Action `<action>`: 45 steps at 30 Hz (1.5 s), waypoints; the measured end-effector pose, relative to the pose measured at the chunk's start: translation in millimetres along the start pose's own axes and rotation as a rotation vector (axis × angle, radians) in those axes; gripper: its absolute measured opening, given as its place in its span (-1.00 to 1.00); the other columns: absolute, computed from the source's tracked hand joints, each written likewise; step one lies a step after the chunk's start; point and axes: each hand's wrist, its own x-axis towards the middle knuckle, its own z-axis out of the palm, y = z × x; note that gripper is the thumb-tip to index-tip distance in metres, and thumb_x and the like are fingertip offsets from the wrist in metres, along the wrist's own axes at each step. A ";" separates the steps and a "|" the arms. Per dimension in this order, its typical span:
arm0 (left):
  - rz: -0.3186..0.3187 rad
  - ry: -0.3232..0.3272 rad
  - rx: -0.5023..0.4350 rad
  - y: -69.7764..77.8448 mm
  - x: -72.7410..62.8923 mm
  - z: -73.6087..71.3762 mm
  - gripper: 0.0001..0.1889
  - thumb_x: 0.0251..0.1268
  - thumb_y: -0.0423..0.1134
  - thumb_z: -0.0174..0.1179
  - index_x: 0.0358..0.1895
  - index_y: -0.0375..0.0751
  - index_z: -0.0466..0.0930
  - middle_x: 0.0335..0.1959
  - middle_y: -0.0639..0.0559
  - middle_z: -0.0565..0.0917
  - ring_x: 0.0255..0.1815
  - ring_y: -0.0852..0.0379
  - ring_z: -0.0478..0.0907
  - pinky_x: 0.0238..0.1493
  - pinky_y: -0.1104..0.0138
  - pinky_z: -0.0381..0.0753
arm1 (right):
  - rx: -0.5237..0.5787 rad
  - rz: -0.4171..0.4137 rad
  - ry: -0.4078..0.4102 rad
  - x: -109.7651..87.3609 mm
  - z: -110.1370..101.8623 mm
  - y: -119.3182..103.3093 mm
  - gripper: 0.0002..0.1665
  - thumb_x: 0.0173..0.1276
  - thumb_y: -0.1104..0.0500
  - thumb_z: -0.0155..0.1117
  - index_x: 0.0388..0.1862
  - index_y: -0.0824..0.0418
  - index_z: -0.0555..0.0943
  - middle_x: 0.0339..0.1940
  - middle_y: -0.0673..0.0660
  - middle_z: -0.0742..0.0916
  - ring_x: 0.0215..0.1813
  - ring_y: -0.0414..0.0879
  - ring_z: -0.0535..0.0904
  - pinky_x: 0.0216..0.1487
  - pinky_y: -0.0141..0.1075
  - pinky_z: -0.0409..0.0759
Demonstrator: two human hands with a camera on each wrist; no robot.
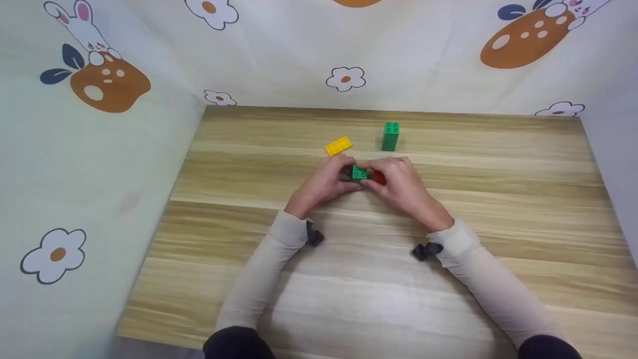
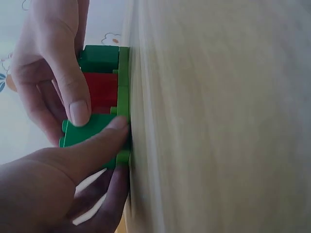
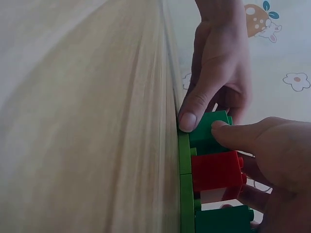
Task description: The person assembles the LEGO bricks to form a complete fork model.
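Observation:
In the head view, both hands meet around a small green brick near the table's middle. My right hand pinches this brick between thumb and fingers. Opposite it, my left hand grips the end of a low row of light green plates, its thumb also against the green brick. The brick tilts slightly over the plates in the right wrist view. Beside it on the row stands a red brick, and past that another green brick. My right palm hides most of these two from above.
A yellow flat plate lies just beyond the left hand. Farther back, a tall green block stack stands upright on the wood-grain table. Patterned cloth walls rise at the table's back and sides.

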 end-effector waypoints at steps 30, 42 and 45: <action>-0.145 -0.059 -0.044 5.9 1.9 -2.2 -0.59 0.22 -0.13 0.65 0.06 -0.19 0.78 -0.05 -0.02 0.76 -0.04 0.07 0.61 0.15 0.22 0.70 | 0.072 0.187 -0.225 -29.2 -53.3 54.5 -0.45 0.38 0.06 0.63 0.27 0.20 0.71 0.08 0.14 0.82 0.03 0.05 0.67 0.17 0.02 0.65; -0.141 -0.065 -0.108 3.6 2.1 -0.7 -0.62 0.21 -0.19 0.65 0.04 -0.23 0.80 -0.09 -0.04 0.77 -0.08 0.08 0.64 0.14 0.28 0.77 | 0.069 0.177 -0.192 -31.6 -49.0 58.8 -0.59 0.37 0.05 0.64 0.11 0.18 0.79 -0.07 0.09 0.83 -0.09 0.02 0.64 0.01 -0.11 0.60; -0.155 -0.076 -0.134 3.4 1.3 -2.4 -0.61 0.23 -0.21 0.64 0.07 -0.24 0.78 -0.06 -0.06 0.77 -0.05 0.07 0.66 0.17 0.27 0.77 | 0.072 0.182 -0.195 -31.1 -48.1 58.4 -0.59 0.38 0.05 0.63 0.12 0.18 0.78 -0.04 0.10 0.83 -0.06 0.03 0.64 0.04 -0.09 0.60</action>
